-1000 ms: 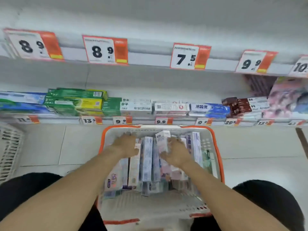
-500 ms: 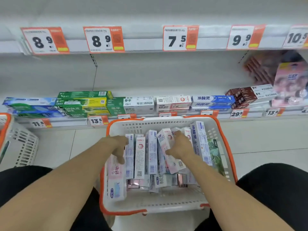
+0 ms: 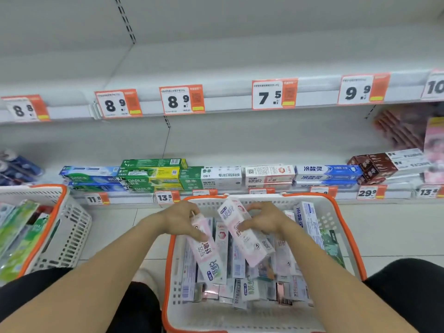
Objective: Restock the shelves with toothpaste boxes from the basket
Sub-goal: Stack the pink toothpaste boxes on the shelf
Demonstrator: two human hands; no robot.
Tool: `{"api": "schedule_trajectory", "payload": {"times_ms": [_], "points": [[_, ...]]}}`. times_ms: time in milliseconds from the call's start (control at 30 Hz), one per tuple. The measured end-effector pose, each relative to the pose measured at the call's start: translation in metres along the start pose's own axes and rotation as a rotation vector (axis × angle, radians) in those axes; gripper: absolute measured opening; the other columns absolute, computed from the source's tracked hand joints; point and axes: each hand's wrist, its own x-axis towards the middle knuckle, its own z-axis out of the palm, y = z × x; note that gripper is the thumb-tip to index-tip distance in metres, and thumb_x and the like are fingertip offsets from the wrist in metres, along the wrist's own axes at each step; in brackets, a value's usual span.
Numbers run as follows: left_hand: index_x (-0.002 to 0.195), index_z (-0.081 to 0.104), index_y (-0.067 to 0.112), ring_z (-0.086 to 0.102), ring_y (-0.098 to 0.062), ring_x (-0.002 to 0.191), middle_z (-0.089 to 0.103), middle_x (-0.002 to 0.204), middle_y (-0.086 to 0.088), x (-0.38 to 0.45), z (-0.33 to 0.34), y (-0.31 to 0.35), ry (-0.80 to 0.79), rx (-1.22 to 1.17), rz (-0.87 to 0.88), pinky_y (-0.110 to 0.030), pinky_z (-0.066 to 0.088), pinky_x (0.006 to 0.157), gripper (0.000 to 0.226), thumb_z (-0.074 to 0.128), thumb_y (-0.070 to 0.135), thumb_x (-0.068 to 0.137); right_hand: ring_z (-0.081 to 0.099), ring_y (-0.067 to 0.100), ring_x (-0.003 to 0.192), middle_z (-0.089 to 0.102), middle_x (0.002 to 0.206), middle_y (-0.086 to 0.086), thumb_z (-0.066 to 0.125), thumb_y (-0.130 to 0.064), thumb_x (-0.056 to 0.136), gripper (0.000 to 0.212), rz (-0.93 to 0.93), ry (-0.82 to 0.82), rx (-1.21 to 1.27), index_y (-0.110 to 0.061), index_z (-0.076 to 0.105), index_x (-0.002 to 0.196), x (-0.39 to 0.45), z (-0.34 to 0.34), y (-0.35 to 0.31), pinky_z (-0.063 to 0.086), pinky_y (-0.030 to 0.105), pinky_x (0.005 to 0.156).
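Note:
A white basket with an orange rim (image 3: pixel 346 227) stands on the floor between my knees, holding several toothpaste boxes. My left hand (image 3: pixel 179 218) grips the top of a pink and white toothpaste box (image 3: pixel 207 254), tilted up out of the pile. My right hand (image 3: pixel 263 218) holds a second pink box (image 3: pixel 242 234), raised above the others with its far end toward the shelf. The bottom shelf (image 3: pixel 271 189) behind the basket carries low rows of boxes. The shelf above it (image 3: pixel 228 102) is bare.
A second white and orange basket (image 3: pixel 55 227) with green packs stands at the left on the tiled floor. Price tags (image 3: pixel 274 94) line the shelf edges. Brown boxes (image 3: pixel 374 167) and pink packs sit at the right end of the bottom shelf.
Both hands have lifted a pink box each out of the pile. The view has tilted upward, showing more of the bare upper shelf.

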Motion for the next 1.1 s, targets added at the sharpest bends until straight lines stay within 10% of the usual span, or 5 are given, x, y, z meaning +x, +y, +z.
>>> {"api": "schedule_trajectory", "payload": {"times_ms": [133, 367, 600, 900, 1100], "points": [[0.097, 0.071, 0.005, 0.074, -0.023, 0.094, 0.077, 0.102, -0.009, -0.026, -0.054, 0.038, -0.035, -0.345, 0.034, -0.031, 0.059, 0.075, 0.041, 0.089, 0.027, 0.067, 0.073, 0.029, 0.101, 0.075, 0.111, 0.012, 0.08, -0.002, 0.079, 0.052, -0.086, -0.169, 0.264, -0.012, 0.064, 0.126, -0.01, -0.027, -0.035, 0.058, 0.046, 0.09], [0.115, 0.063, -0.002, 0.073, -0.029, 0.099, 0.074, 0.109, -0.015, -0.039, -0.082, 0.046, 0.011, -0.605, 0.143, -0.037, 0.06, 0.078, 0.036, 0.077, 0.012, 0.085, 0.073, 0.027, 0.091, 0.073, 0.113, 0.018, 0.08, -0.02, 0.072, 0.057, -0.213, -0.202, 0.381, -0.01, 0.065, 0.125, -0.023, -0.052, -0.072, 0.059, 0.035, 0.073], [0.095, 0.064, 0.0, 0.056, -0.022, 0.055, 0.064, 0.069, -0.013, 0.005, -0.108, 0.067, 0.262, -0.799, 0.227, -0.034, 0.05, 0.058, 0.01, 0.062, 0.01, 0.097, 0.072, 0.034, 0.101, 0.075, 0.108, 0.018, 0.081, -0.021, 0.073, 0.054, -0.272, -0.14, 0.291, -0.004, 0.063, 0.121, -0.011, -0.055, -0.084, 0.055, 0.041, 0.086], [0.149, 0.029, 0.022, 0.039, -0.024, 0.139, 0.034, 0.156, -0.006, 0.065, 0.006, 0.019, -0.15, 0.206, 0.128, -0.039, 0.038, 0.113, 0.083, 0.077, 0.04, 0.084, 0.076, 0.026, 0.09, 0.078, 0.094, 0.008, 0.08, -0.009, 0.08, 0.017, 0.033, -0.031, 0.114, -0.003, 0.072, 0.094, 0.028, -0.037, -0.022, 0.059, 0.038, 0.071], [0.156, 0.023, 0.03, 0.024, -0.03, 0.148, 0.019, 0.162, -0.005, 0.072, 0.059, 0.011, -0.335, 0.642, 0.293, -0.042, 0.031, 0.117, 0.105, 0.087, 0.024, 0.074, 0.075, 0.022, 0.094, 0.078, 0.099, 0.007, 0.082, -0.007, 0.076, 0.033, 0.134, -0.089, 0.019, 0.0, 0.072, 0.107, 0.025, -0.028, 0.005, 0.06, 0.037, 0.085]]}}
